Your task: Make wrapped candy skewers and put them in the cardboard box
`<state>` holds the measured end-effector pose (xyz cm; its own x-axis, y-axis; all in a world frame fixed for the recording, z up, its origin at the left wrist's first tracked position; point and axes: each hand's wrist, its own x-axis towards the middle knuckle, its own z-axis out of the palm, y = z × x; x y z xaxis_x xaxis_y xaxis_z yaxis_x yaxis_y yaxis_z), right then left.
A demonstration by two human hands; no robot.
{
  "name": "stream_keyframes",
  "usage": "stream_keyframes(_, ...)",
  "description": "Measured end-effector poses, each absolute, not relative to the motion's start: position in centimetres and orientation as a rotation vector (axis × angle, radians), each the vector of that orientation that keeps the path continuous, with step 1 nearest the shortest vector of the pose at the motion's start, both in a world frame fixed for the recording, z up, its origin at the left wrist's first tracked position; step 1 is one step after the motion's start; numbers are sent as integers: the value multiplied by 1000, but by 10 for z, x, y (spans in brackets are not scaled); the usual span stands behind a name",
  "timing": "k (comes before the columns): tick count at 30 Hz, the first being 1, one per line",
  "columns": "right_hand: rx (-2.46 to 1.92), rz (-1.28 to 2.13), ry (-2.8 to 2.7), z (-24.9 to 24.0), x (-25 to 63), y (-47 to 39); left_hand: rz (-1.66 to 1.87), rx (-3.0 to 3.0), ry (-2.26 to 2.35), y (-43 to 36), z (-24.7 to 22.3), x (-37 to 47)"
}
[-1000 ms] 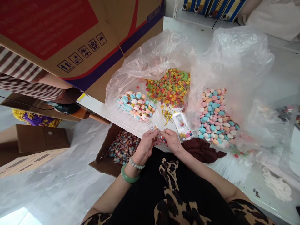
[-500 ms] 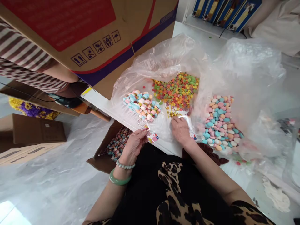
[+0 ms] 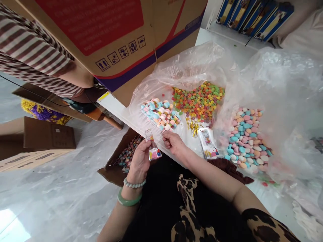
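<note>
My left hand (image 3: 141,156) pinches a small clear printed bag (image 3: 154,154) with coloured spots at its lower end. Close to the bag's upper part is my right hand (image 3: 174,143), its fingertips pressed together; what they hold, if anything, is too small to make out. Behind the hands lies a pile of pastel candies on sticks (image 3: 163,114). Gold twist ties (image 3: 193,127) rest beside a stack of flat printed bags (image 3: 208,144). Farther back is a heap of colourful ring gummies (image 3: 202,101), and to the right pastel oval candies (image 3: 246,141) on clear plastic.
A large cardboard box (image 3: 131,77) stands at the table's back left. Below the table edge, an open carton (image 3: 111,173) holds many wrapped candies. A person in a striped sleeve (image 3: 37,50) is beyond the box. Blue binders (image 3: 254,20) stand at the back right.
My right hand has left the gold twist ties and moved left to the bag in my left hand. The stack of printed bags is now uncovered. The view has shifted slightly.
</note>
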<state>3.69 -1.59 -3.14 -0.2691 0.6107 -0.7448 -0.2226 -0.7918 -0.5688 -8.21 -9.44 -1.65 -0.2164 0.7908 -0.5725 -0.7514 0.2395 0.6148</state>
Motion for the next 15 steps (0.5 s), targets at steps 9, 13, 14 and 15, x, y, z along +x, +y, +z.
stream_keyframes(9, -1432, 1901, -648, -28, 72, -31, 1187, 187, 1014, -110, -11, -72)
stream_keyframes(13, -1449, 1697, -1031, -19, 124, -49, 1406, 197, 990, -93, 7, -66)
stream_keyframes(14, -1454, 1661, -1064, -17, 138, -53, 1450, 199, 981, -88, 12, -63)
stream_keyframes(15, -1458, 1620, -1089, -15, 152, -58, 1485, 188, 971, -82, 16, -59)
